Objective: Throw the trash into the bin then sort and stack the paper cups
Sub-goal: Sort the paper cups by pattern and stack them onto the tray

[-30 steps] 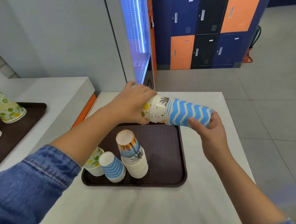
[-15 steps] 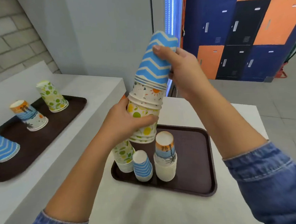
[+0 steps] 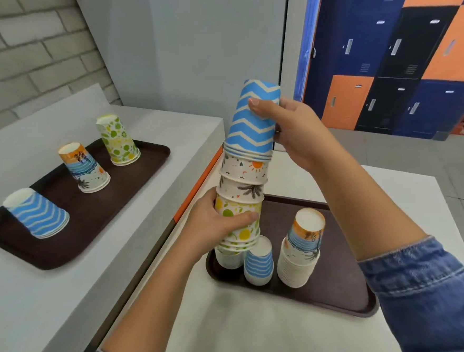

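Note:
I hold a tall mixed stack of upturned paper cups [image 3: 243, 180] above the near brown tray [image 3: 340, 292]. My left hand [image 3: 215, 229] grips its lower, lemon-print part. My right hand [image 3: 290, 127] grips the blue zigzag cups [image 3: 254, 119] at the top. On the near tray stand a small blue-striped cup [image 3: 259, 262], a white stack topped by a beach-print cup [image 3: 302, 253], and a partly hidden cup stack [image 3: 228, 258] behind my left hand.
A second brown tray [image 3: 96, 210] on the raised counter to the left carries a blue zigzag stack [image 3: 38, 214], a beach-print stack [image 3: 85, 169] and a lemon-print stack [image 3: 118, 141]. Lockers [image 3: 398, 54] stand at the back right. The table edge lies right of the near tray.
The stack went from lying sideways a second ago to standing nearly upright. Since half a second ago it has stayed about the same, and the view has closed in slightly.

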A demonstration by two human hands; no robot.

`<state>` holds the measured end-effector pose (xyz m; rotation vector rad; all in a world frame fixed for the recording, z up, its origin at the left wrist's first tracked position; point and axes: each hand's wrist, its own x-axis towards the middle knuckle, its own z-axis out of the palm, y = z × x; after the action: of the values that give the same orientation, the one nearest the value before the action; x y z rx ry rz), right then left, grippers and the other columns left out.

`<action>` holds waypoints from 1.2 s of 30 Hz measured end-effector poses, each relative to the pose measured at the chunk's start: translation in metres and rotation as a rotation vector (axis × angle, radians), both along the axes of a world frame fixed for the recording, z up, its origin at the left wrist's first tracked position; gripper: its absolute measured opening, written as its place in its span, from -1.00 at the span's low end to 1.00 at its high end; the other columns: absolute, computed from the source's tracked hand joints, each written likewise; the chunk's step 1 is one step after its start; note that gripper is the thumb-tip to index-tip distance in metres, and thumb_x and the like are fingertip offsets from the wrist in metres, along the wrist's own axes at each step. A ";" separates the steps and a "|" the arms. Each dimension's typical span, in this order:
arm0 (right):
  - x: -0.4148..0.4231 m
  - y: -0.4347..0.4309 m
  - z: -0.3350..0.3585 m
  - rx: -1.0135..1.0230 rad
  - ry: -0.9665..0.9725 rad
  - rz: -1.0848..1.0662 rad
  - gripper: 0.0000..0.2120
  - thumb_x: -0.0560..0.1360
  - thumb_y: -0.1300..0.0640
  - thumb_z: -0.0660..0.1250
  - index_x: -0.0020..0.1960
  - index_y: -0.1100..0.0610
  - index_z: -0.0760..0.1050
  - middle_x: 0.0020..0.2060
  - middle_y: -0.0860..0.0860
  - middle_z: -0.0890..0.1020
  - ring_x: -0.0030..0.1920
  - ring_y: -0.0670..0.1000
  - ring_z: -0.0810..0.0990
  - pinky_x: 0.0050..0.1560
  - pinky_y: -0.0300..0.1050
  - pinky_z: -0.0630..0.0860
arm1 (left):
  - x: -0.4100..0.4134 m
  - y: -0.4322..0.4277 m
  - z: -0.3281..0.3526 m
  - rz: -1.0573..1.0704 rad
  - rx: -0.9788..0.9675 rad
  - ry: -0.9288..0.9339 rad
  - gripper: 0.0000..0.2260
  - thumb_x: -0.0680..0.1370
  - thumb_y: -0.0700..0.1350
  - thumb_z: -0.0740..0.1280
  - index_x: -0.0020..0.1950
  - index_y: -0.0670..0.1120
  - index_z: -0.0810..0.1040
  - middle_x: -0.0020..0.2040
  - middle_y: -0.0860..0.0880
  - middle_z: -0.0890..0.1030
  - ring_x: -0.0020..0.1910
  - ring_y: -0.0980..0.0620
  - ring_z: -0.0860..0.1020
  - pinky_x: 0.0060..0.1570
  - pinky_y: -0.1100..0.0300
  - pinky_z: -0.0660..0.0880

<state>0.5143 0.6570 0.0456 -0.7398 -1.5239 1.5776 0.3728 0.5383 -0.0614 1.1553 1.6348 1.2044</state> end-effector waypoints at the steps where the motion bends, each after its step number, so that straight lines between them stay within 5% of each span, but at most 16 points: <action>1: -0.002 -0.001 0.000 0.005 -0.008 0.005 -0.67 0.49 0.11 0.39 0.19 0.24 0.54 0.05 0.11 0.69 0.04 0.05 0.68 0.11 -0.05 0.60 | -0.002 -0.001 -0.003 -0.001 0.005 0.009 -0.49 0.19 0.00 0.61 0.09 0.11 0.54 -0.06 0.14 0.70 -0.11 0.22 0.66 -0.23 0.37 0.55; 8: -0.013 -0.008 -0.004 0.033 0.009 -0.003 -0.52 0.47 0.18 0.41 0.34 0.00 0.35 0.04 0.01 0.65 -0.02 -0.02 0.69 -0.12 -0.20 0.61 | -0.010 -0.002 -0.010 -0.025 0.030 0.015 -0.42 0.25 -0.05 0.60 0.20 0.14 0.48 0.08 0.11 0.65 0.03 0.15 0.63 0.07 0.10 0.59; 17: -0.011 -0.006 0.001 0.047 0.196 -0.123 -0.54 0.49 0.22 0.39 0.34 0.15 0.35 -0.01 -0.01 0.65 0.00 0.01 0.68 -0.05 -0.12 0.61 | -0.012 -0.004 -0.021 -0.035 0.057 0.021 -0.32 0.25 -0.09 0.60 0.31 0.11 0.43 0.20 0.10 0.60 0.15 0.11 0.58 0.18 -0.01 0.53; 19: -0.009 -0.007 0.008 0.056 0.283 -0.175 -0.53 0.49 0.23 0.38 0.35 0.16 0.33 0.01 0.00 0.64 0.02 0.02 0.68 -0.02 -0.10 0.61 | -0.016 -0.007 -0.026 -0.024 0.040 0.021 -0.34 0.24 -0.07 0.61 0.28 0.12 0.44 0.18 0.10 0.61 0.13 0.11 0.59 0.13 0.04 0.56; 23: 0.005 -0.013 0.015 0.106 0.349 -0.336 -0.48 0.49 0.22 0.39 0.39 0.19 0.29 0.12 0.10 0.59 0.11 0.08 0.64 0.12 0.01 0.59 | -0.026 -0.016 -0.031 0.087 0.021 0.031 -0.47 0.19 -0.04 0.61 0.08 0.16 0.50 -0.01 0.20 0.64 -0.06 0.27 0.63 -0.24 0.44 0.52; 26: 0.015 -0.031 -0.006 0.181 0.133 -0.357 -0.52 0.43 0.22 0.46 0.29 0.15 0.37 0.06 0.06 0.61 0.02 -0.02 0.65 0.07 -0.08 0.60 | -0.040 -0.019 -0.031 0.191 0.022 0.025 -0.54 0.20 -0.07 0.62 -0.01 0.14 0.51 -0.10 0.21 0.65 -0.18 0.33 0.62 -0.32 0.45 0.50; 31: 0.002 -0.078 -0.095 0.306 -0.488 -0.355 -0.46 0.30 -0.01 0.51 0.20 -0.06 0.34 0.01 -0.09 0.58 0.00 -0.05 0.58 -0.01 -0.09 0.51 | -0.060 -0.021 -0.025 0.292 0.060 0.008 -0.60 0.24 -0.07 0.61 -0.08 0.20 0.50 -0.21 0.32 0.63 -0.22 0.38 0.61 -0.32 0.46 0.48; 36: -0.006 -0.083 -0.169 0.329 -0.688 -0.387 -0.41 0.35 0.04 0.49 0.30 0.05 0.32 0.15 -0.02 0.51 0.17 0.02 0.49 0.12 -0.09 0.46 | -0.061 -0.023 -0.027 0.278 0.058 -0.019 -0.58 0.22 -0.05 0.61 -0.05 0.20 0.51 -0.18 0.29 0.65 -0.18 0.33 0.63 -0.29 0.43 0.50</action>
<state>0.5085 0.5743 -0.1237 -1.3712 -1.9035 0.7816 0.3114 0.5157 -0.0884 0.9691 1.7991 1.4401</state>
